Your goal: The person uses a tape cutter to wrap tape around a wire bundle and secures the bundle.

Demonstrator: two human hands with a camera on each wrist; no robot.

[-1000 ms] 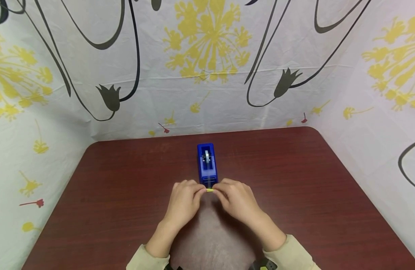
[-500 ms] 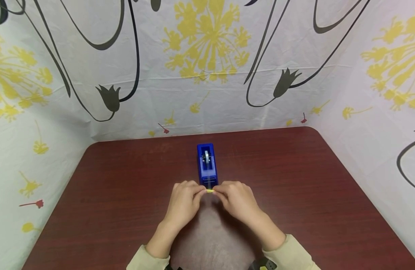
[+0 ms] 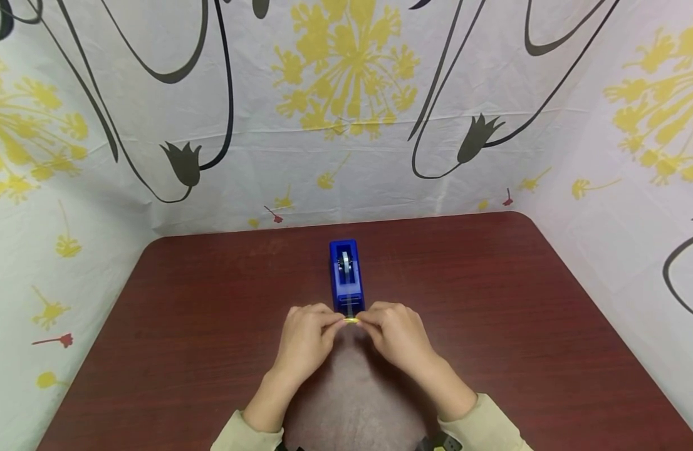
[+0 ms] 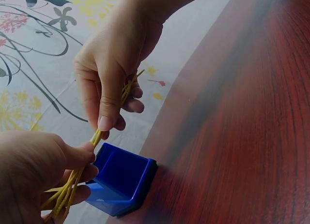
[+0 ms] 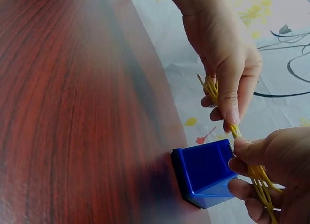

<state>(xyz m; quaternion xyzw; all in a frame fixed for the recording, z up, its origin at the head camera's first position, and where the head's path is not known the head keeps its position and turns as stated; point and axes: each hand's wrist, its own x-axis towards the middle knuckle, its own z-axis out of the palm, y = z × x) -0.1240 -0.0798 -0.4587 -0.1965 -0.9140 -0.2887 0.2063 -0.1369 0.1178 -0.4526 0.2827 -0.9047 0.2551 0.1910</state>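
Observation:
A blue tape dispenser [image 3: 346, 275] stands on the table, its serrated cutter facing the person. Just in front of that cutter, both hands hold a bundle of thin yellow strands [image 3: 351, 320]. The left hand [image 3: 306, 338] pinches it between thumb and fingers on one side, and the right hand [image 3: 400, 335] does likewise on the other. Fingertips of the two hands are close together, with a short piece of bundle between them. In the left wrist view loose strands [image 4: 62, 200] trail through the left fingers; strands [image 5: 261, 190] also fan out under the right hand in the right wrist view.
A dark red wood-grain table [image 3: 211, 300] lies under the hands. White sheeting with a flower print [image 3: 346, 175] rises along its back and sides. A tape roll [image 3: 344, 263] sits inside the dispenser.
Both hands and the yellow bundle have shifted very slightly toward the person, away from the dispenser's front. Both hands keep their pinch. The dispenser stays in place.

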